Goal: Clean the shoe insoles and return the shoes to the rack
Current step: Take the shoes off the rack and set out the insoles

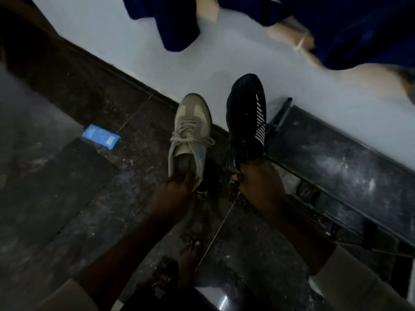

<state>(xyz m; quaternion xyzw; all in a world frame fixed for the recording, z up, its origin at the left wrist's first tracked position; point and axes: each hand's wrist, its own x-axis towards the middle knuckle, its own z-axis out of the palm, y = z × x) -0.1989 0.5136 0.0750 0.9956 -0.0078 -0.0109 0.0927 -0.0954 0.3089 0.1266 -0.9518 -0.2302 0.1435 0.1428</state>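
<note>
Head cam looking down: left hand [178, 185] has its fingers curled round the heel of a beige lace-up sneaker [190, 129]. The right hand [258, 178] clamps the heel end of a black knit sneaker with white stripes [246, 113]. Both shoes are held over the dark speckled stone floor [67, 198]. A black metal shoe rack [336, 151] sits just right of them, against the white wall [134, 52]. A small blue card [101, 136] lies on the floor to the left, and dark blue cloth [179, 23] hangs at the far side.

Left hand [177, 186]: arm stretched forward, fingers curled round the heel of a beige sneaker [190, 129].
Right hand [258, 179]: arm stretched forward, fingers clenched on the heel of a black sneaker [247, 115].
Forearms: bare, converging toward the far end.
Bare foot [190, 252]: near, between the arms.
</note>
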